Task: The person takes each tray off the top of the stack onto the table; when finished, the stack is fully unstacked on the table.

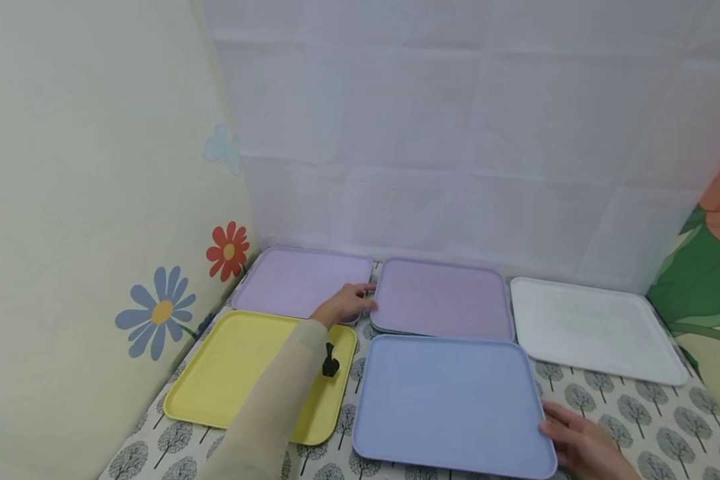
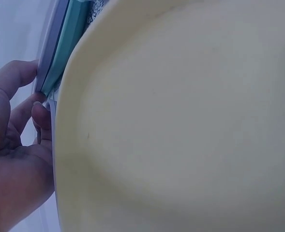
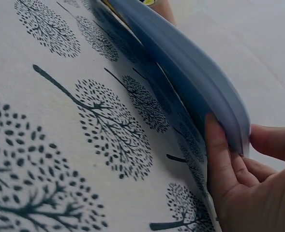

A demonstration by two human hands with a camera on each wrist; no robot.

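Note:
In the head view, my left hand (image 1: 345, 303) reaches to the left edge of the middle purple tray (image 1: 444, 300). The left wrist view shows the thumb and a finger pinching this tray's rim, with a green tray (image 2: 67, 43) stacked beneath it. My right hand (image 1: 579, 440) grips the right edge of a blue tray (image 1: 450, 400) in front, thumb above and fingers below. The right wrist view shows this blue tray's edge (image 3: 200, 77) tilted up off the cloth near the hand. Below the left forearm lies a yellow tray (image 1: 228, 367) carrying a small black object (image 1: 330, 363) of unclear kind.
Another purple tray (image 1: 300, 280) lies at the back left, and a white tray (image 1: 594, 330) at the back right. A tree-patterned cloth (image 1: 636, 407) covers the table. Behind the trays hangs a white sheet (image 1: 426, 133); a flower-printed wall covering (image 1: 96, 200) borders the left.

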